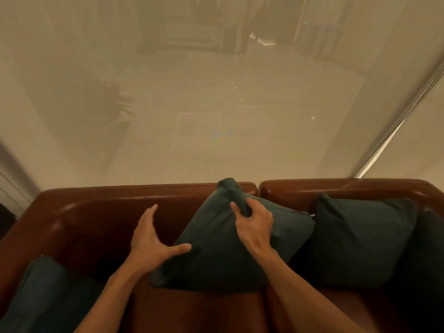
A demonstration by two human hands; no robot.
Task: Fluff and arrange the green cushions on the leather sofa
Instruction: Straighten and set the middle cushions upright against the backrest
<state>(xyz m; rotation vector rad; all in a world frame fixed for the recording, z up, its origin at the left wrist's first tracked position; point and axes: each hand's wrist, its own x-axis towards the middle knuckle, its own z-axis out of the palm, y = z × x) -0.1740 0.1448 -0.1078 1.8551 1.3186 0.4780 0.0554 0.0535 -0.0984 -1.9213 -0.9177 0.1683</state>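
A dark green cushion [216,243] stands tilted on one corner against the backrest of the brown leather sofa [115,198]. My right hand [252,223] grips a fold of fabric near its top corner. My left hand [149,241] is spread flat beside the cushion's left edge, thumb touching it. A second green cushion [360,239] leans upright at the right. A third green cushion [45,296] lies at the lower left on the seat.
Behind the sofa hangs a sheer beige window blind [216,104], with a bead chain [406,111] at its right edge. The sofa's left arm [28,239] curves round at the left. Bare seat leather [197,311] shows between my forearms.
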